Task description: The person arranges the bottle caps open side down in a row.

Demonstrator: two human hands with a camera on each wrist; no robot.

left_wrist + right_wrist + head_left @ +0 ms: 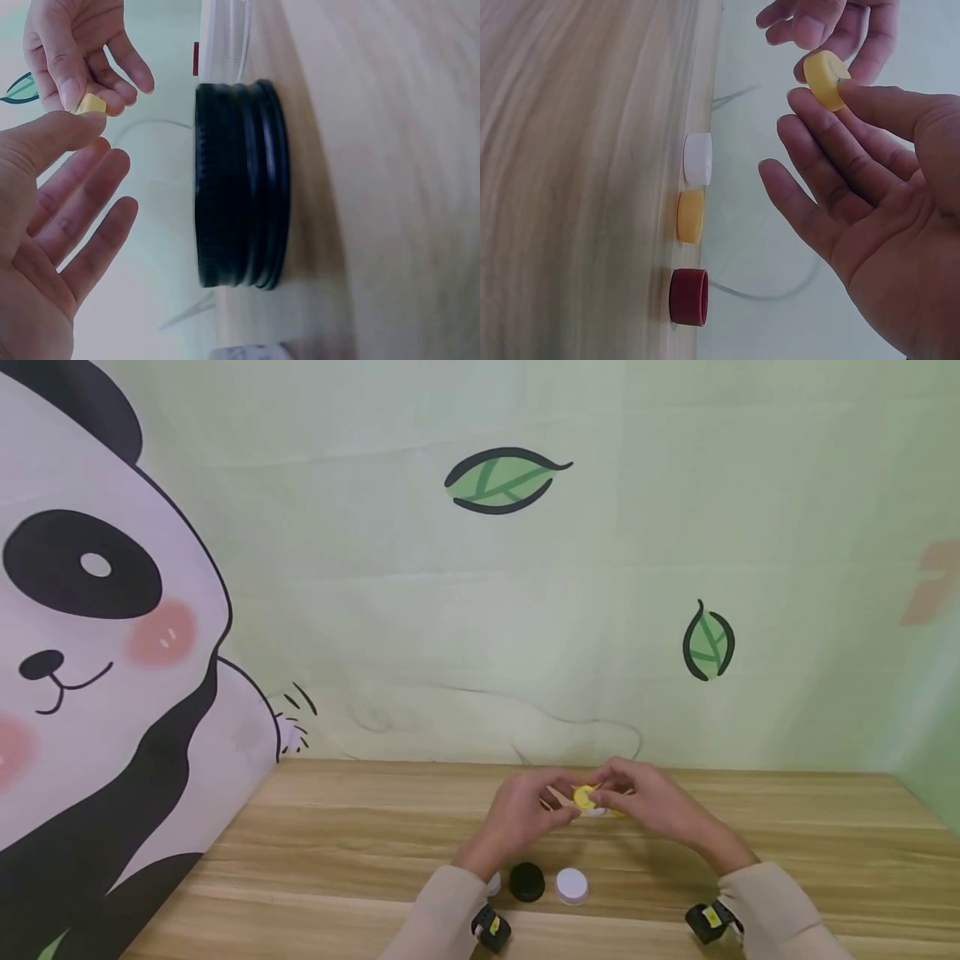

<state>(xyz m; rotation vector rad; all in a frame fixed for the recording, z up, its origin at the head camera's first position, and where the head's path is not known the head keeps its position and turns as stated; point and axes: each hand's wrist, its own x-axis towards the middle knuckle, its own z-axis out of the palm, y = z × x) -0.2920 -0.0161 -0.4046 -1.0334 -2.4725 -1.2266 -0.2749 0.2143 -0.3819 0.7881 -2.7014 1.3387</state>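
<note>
The relation that seems to matter most is where the yellow cap (584, 797) lies: raised above the wooden surface (337, 827), in the gap between both hands. In the head view, the left hand (521, 810) is at the cap's nine o'clock and the right hand (660, 802) at its three o'clock, so neither has far to reach.

The right hand pinches the cap between thumb and fingers, its other fingers loosely extended. The left hand's thumb and forefinger come right up to the rim, the rest spread; I cannot tell whether they grip it.

The cap is a short disc with no real long axis, its flat face towards the head camera. From it, the black lid (527, 882) lies at seven o'clock and the white lid (572, 886) at six. In the right wrist view, the dark red cap (688, 298) stands at seven o'clock.
</note>
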